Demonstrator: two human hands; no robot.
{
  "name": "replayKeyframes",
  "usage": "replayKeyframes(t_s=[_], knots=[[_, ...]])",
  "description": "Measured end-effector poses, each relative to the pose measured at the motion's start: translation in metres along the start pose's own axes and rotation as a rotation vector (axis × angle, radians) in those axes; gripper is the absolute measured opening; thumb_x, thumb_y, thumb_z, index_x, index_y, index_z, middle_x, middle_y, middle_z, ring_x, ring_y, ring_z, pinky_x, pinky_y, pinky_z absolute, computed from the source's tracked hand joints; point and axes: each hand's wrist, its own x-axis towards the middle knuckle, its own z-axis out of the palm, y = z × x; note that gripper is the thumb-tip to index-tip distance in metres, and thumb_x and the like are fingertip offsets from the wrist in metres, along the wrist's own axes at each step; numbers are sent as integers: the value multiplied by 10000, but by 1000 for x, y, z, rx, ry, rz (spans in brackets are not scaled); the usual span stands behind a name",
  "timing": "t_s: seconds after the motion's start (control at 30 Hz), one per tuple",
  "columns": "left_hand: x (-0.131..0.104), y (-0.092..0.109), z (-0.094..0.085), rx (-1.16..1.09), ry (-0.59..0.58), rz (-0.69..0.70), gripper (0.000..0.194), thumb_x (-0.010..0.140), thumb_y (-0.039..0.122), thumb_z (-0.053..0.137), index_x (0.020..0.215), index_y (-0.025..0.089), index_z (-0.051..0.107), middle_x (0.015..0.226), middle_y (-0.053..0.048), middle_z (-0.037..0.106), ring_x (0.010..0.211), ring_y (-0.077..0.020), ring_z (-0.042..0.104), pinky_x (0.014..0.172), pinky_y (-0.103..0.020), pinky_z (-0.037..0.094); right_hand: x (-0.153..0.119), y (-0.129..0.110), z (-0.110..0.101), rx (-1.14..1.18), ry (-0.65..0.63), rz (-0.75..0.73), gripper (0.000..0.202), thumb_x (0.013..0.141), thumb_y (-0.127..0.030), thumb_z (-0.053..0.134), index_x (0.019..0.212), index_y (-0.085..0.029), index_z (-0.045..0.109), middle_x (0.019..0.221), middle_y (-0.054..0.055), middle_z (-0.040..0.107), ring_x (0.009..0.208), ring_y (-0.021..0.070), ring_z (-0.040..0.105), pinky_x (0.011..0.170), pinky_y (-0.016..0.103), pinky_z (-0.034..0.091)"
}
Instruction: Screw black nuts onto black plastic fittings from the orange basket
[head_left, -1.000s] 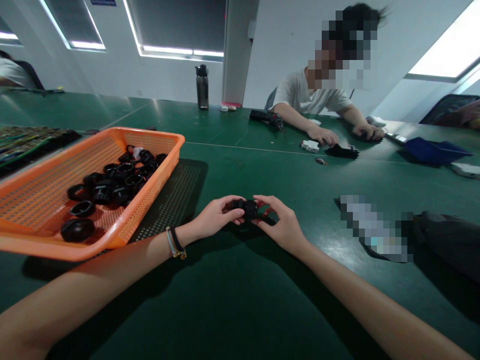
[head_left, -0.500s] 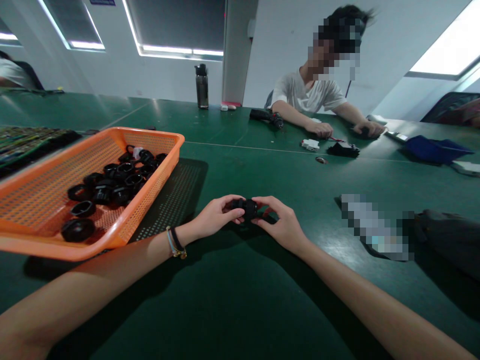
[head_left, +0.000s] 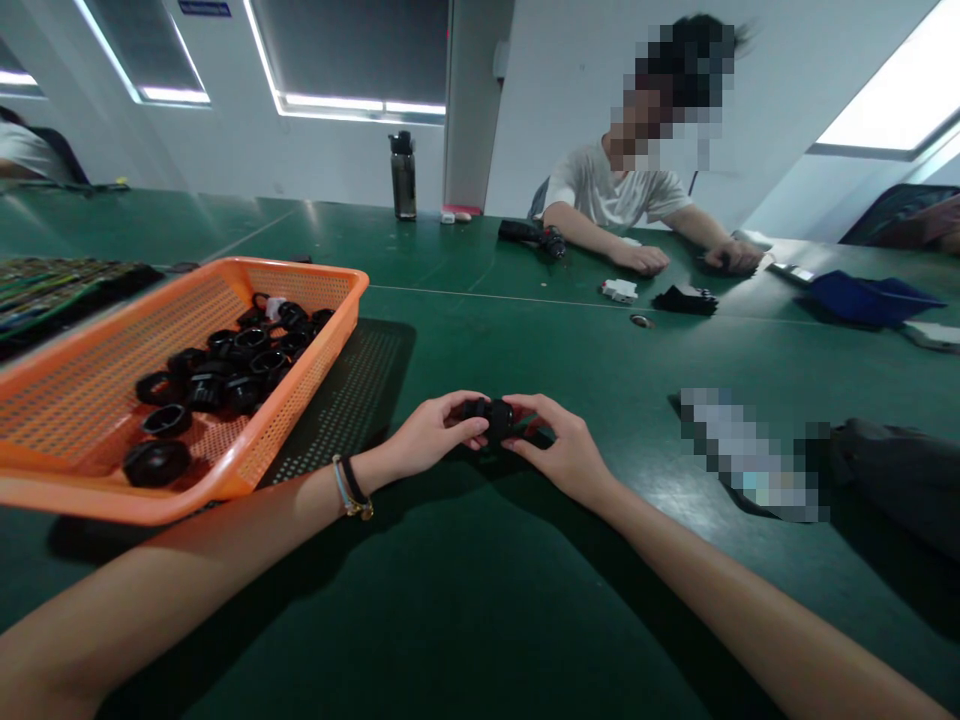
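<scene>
Between my two hands is a black ribbed, round plastic fitting [head_left: 498, 418], held just above the green table. The fingers and thumb of my left hand [head_left: 442, 432] close on its left end. My right hand [head_left: 561, 445] pinches its right end between thumb and fingertips. Parts of the fitting are hidden behind the fingers, and its fine detail is too small to tell. To the left, an orange perforated basket [head_left: 296, 430] holds several black fittings and rings [head_left: 206, 385] of a similar look.
A dark bag [head_left: 900, 480] and a blurred-out flat item [head_left: 750, 460] lie at the right. Across the green table [head_left: 480, 600] sit a person [head_left: 607, 195], a black power tool [head_left: 532, 237], small parts and a blue bin [head_left: 874, 300]. A bottle [head_left: 403, 178] stands behind.
My hands and the fitting stay in nearly the same place. Across the table, the person's hand no longer shows the thin red item it held.
</scene>
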Motion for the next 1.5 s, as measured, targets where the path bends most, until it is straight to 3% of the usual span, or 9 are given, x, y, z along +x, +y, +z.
replayKeyframes(t_s=[0.73,0.9,1.07,1.27,1.5], knots=[[0,1,0,1,-12,3,319,756,167,611,1059,100,539,740,7,623,630,-87,590,677,-241,493,0,-3,-1,-28,8,-26,348,715,-189,636,1059,-223,593,907,33,670,826,187,631,698,318,528],[0,-2,-1,-7,-11,5,330,754,186,628,1061,106,539,753,0,626,626,-89,597,682,-252,502,-1,-1,-1,-54,31,-59,351,725,-195,639,1071,-230,593,978,55,648,864,198,618,672,326,527],[1,-2,-1,7,-17,15,309,765,180,616,1060,113,548,747,4,625,613,-81,596,658,-233,502,-1,0,0,-61,44,-84,344,722,-203,642,1060,-238,586,955,43,653,874,203,622,758,365,515],[0,-1,0,5,-19,2,310,764,175,608,1061,110,547,737,14,620,615,-84,591,681,-245,498,0,-3,1,-22,52,-54,296,718,-194,639,1006,-231,586,916,28,661,822,181,627,676,305,515],[0,-2,-2,19,-18,0,328,762,204,619,1071,117,552,762,2,626,641,-101,601,715,-276,500,0,-3,-1,-14,29,-49,295,723,-197,639,1012,-224,585,918,28,661,838,182,625,703,310,510]])
